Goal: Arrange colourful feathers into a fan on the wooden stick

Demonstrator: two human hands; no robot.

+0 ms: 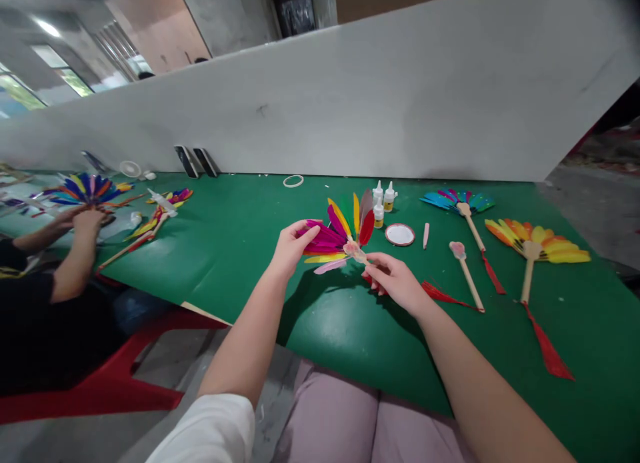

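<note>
Between my hands, above the green table, is a feather fan (354,250) with magenta, yellow, green, red and grey feathers. My left hand (294,243) pinches the magenta feathers at its left side. Fingers of my right hand (393,276) are closed round the fan's handle, which they mostly hide; a bit of red tassel shows by them. To the right lie a bare fan handle (467,276) with a pink-patterned head, a blue feather fan (465,206) and a yellow-orange feather fan (535,250), each with a red tassel.
Beyond the fan stand three small glue bottles (379,213), a round white lid-like dish (400,234) and a pale stick (426,236). A white ring (293,181) lies near the partition (350,110). Two phones (193,161) lean there. At left, a co-worker's hands (83,220) hold another feather fan.
</note>
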